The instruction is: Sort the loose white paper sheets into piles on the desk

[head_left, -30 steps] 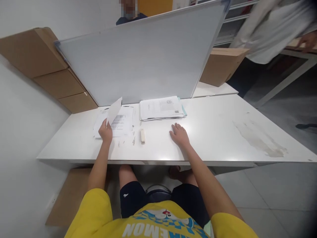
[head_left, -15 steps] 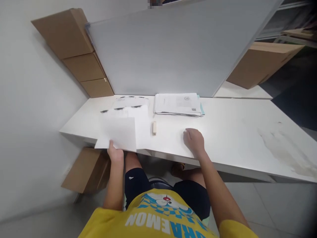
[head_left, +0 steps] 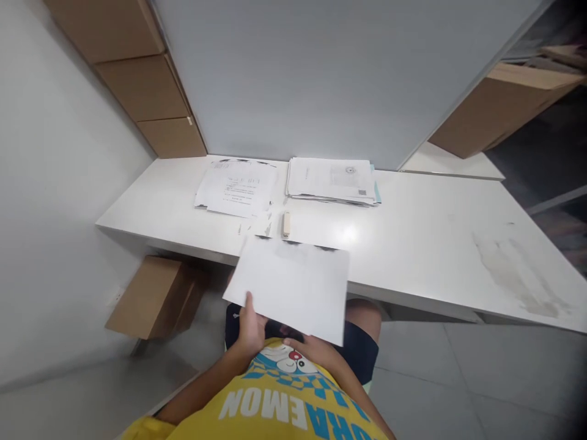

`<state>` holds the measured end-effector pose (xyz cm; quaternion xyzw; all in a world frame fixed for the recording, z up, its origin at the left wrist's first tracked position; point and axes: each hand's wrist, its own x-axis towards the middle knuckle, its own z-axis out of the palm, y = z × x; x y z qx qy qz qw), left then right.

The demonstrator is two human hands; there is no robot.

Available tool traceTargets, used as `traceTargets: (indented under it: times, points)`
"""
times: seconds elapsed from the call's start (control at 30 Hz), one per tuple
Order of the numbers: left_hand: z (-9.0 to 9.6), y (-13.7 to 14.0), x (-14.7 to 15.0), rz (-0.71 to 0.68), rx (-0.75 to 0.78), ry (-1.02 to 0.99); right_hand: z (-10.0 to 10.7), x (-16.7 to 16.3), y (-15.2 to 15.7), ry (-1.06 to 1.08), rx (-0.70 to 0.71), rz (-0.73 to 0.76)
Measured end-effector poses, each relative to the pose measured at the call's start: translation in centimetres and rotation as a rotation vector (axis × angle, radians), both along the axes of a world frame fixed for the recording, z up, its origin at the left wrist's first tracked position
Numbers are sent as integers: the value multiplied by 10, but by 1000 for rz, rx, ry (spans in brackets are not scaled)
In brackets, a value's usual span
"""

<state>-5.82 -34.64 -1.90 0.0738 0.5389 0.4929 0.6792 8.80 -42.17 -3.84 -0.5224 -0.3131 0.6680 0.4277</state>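
Observation:
My left hand (head_left: 251, 324) grips a white sheet of paper (head_left: 298, 281) by its near left edge, thumb on top. The sheet is tilted over my lap and the table's front edge, with dark, ragged marks along its far edge. My right hand (head_left: 316, 351) is close to the sheet's near edge, its visible fingers stretched toward the left. Whether it touches the paper cannot be made out. Just beyond the sheet lies a small cream-coloured block-like object (head_left: 286, 225). Printed sheets with dark edges (head_left: 236, 189) lie at the back left of the table.
A stack of printed papers (head_left: 331, 178) lies by the upright grey panel (head_left: 312, 79) behind the white table (head_left: 426, 244). Cardboard boxes are piled at the left (head_left: 137, 85), and another box (head_left: 147, 296) is below the table. A stain (head_left: 523, 275) marks the right side.
The left hand has carried the sheet rightward and toward my body. My right hand has left the tabletop and come down near the paper's edge. The view has tilted lower.

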Motion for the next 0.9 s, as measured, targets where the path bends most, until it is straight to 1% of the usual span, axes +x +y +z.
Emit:
traceTargets:
  times: [0.03,0.07,0.17,0.23,0.3,0.37,0.47,0.5,0.53,0.6,0.67,0.7,0.73,0.8,0.9]
  points:
    - [3,0,8,-94,18,-20,1,-2,3,41,21,14]
    - [6,-1,15,-187,44,-33,1,-3,7,85,30,-17]
    - [7,-3,29,-394,109,-21,-2,-4,18,219,9,-288]
    - [3,-1,31,-486,88,-11,-4,0,22,289,16,-400]
    - [-2,2,31,-539,49,-8,-4,3,25,338,26,-426]
    - [-7,4,30,-562,37,0,-4,4,26,357,18,-461]
    - [-11,4,27,-590,50,36,-4,1,26,345,-4,-549]
    - [-11,3,26,-591,34,59,-4,-1,26,328,-8,-563]
    - [-11,3,24,-574,9,80,-4,-2,24,308,-17,-562]
    - [-6,3,17,-487,-22,96,-3,-4,19,269,-48,-519]
    - [3,6,4,-395,3,75,0,-3,11,225,-80,-469]
    - [9,8,-4,-384,31,60,1,-3,7,191,-88,-449]
    - [15,11,-14,-409,62,44,2,-1,3,149,-90,-431]
    - [25,19,-34,-517,106,32,3,3,-4,54,-91,-400]
    - [31,33,-55,-660,145,93,2,7,-7,-34,-111,-339]
